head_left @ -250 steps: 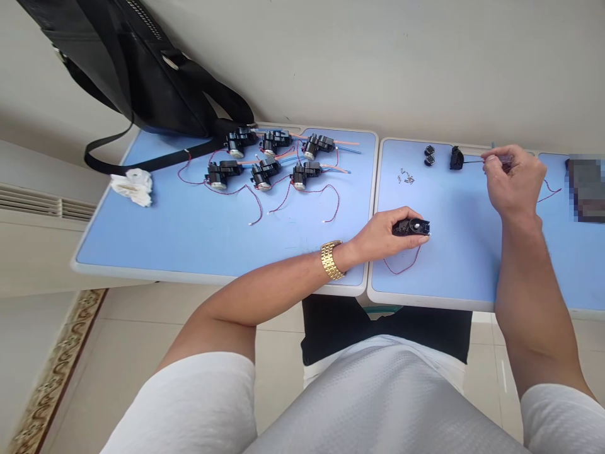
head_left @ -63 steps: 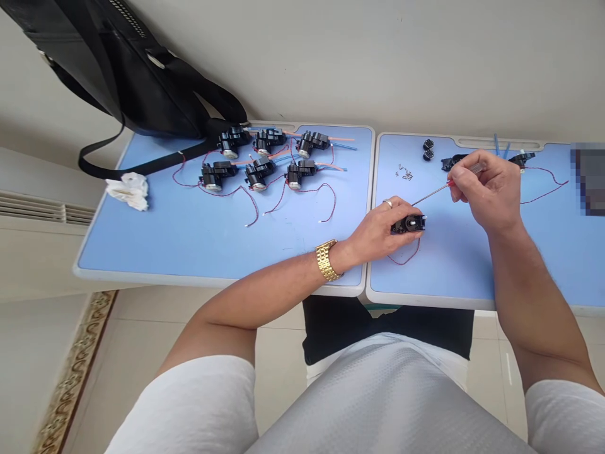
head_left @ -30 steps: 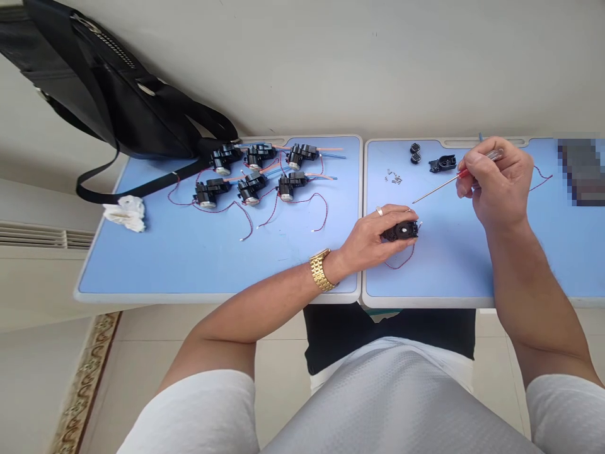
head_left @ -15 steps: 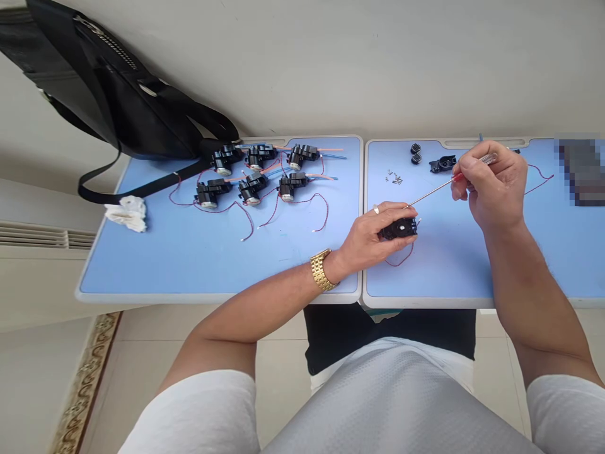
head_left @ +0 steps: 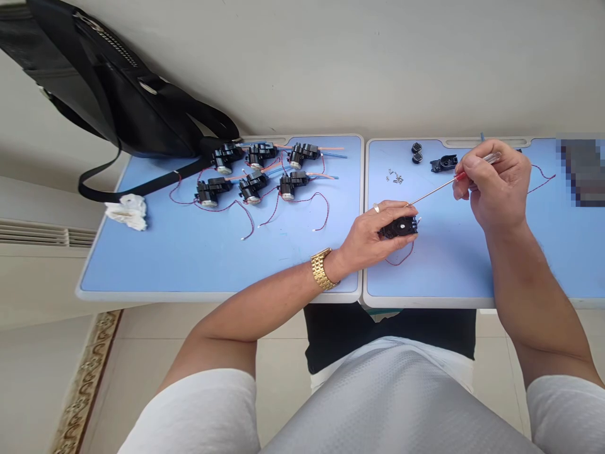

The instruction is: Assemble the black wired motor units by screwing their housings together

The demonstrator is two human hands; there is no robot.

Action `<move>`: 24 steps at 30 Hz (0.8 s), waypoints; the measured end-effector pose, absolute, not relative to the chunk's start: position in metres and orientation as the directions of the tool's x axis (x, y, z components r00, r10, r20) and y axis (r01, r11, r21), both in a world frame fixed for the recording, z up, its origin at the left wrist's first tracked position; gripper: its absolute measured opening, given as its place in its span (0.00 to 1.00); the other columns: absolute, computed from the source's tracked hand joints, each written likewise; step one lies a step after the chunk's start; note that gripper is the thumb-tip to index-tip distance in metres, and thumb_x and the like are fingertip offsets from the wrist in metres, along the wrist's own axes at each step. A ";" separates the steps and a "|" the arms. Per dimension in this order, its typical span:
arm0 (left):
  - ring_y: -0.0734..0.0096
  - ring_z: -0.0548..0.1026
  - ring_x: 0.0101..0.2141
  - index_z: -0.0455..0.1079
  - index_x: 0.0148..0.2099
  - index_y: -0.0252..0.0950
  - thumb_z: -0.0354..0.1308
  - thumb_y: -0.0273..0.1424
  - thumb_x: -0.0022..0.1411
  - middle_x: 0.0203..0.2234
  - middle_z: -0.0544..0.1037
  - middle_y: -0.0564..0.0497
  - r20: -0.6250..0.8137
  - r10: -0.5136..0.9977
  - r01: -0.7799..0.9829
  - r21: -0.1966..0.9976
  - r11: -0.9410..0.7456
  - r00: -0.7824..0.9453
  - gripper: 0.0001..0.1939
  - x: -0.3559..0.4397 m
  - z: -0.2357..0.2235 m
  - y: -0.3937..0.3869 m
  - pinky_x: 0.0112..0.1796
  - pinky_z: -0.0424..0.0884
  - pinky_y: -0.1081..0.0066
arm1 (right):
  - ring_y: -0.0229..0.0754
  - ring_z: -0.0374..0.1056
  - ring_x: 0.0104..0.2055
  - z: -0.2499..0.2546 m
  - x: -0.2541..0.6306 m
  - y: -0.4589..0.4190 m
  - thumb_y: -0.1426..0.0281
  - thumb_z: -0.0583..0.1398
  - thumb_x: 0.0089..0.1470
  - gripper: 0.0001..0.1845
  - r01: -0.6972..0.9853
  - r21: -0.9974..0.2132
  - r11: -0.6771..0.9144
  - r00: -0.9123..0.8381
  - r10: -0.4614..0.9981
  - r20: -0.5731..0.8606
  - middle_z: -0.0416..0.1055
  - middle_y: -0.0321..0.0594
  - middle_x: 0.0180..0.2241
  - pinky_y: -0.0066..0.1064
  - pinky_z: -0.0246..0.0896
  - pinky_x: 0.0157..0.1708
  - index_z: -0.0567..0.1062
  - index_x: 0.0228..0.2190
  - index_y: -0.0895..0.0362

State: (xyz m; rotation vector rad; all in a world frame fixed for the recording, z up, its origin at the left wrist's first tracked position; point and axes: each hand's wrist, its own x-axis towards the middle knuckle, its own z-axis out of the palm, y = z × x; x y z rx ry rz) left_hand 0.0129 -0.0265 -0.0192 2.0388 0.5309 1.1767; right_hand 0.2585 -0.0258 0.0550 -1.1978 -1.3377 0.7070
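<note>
My left hand (head_left: 366,232) is shut around a small black plastic gearbox housing (head_left: 399,227), and a thin red wire (head_left: 401,260) loops down from it onto the blue table. My right hand (head_left: 491,186) pinches a red-handled precision screwdriver (head_left: 457,178) whose thin steel shaft slants down-left. The shaft's tip sits just above my left fingers, at the housing's upper edge. Any screw at that tip is too small to tell. Nearest my right hand on the table lies a black housing piece (head_left: 443,164).
Tiny screws (head_left: 396,177) and two round black parts (head_left: 416,152) lie on the right blue table (head_left: 392,284). On the left blue table (head_left: 189,265) stand several wired black motor units (head_left: 251,188), a crumpled tissue (head_left: 127,211) and a black bag's strap (head_left: 142,183).
Compared with the oldest frame, my right hand has moved left with the screwdriver, bringing its tip to the housing in my left hand. The last half second shows only slight shifts.
</note>
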 end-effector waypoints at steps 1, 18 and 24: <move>0.60 0.85 0.57 0.80 0.62 0.41 0.73 0.40 0.71 0.54 0.87 0.42 0.581 0.646 -0.002 0.744 -0.668 0.496 0.21 0.013 -0.019 -0.027 0.60 0.81 0.57 | 0.40 0.62 0.19 0.055 0.258 -0.026 0.49 0.71 0.61 0.19 0.231 -0.925 0.303 0.168 0.924 0.344 0.68 0.31 0.19 0.38 0.57 0.21 0.77 0.26 0.46; 0.60 0.84 0.56 0.80 0.63 0.42 0.72 0.39 0.72 0.54 0.87 0.43 0.582 0.649 -0.009 0.748 -0.664 0.491 0.21 0.014 -0.021 -0.027 0.60 0.80 0.57 | 0.40 0.63 0.20 0.055 0.258 -0.027 0.49 0.68 0.64 0.19 0.259 -0.911 0.320 0.152 0.918 0.366 0.69 0.32 0.22 0.40 0.59 0.22 0.75 0.28 0.46; 0.59 0.84 0.57 0.80 0.62 0.41 0.72 0.42 0.72 0.54 0.87 0.42 0.555 0.662 0.012 0.762 -0.648 0.504 0.21 0.013 -0.021 -0.027 0.61 0.80 0.56 | 0.41 0.63 0.20 0.057 0.256 -0.028 0.53 0.70 0.62 0.17 0.206 -0.922 0.328 0.165 0.917 0.363 0.70 0.32 0.21 0.40 0.57 0.22 0.77 0.27 0.46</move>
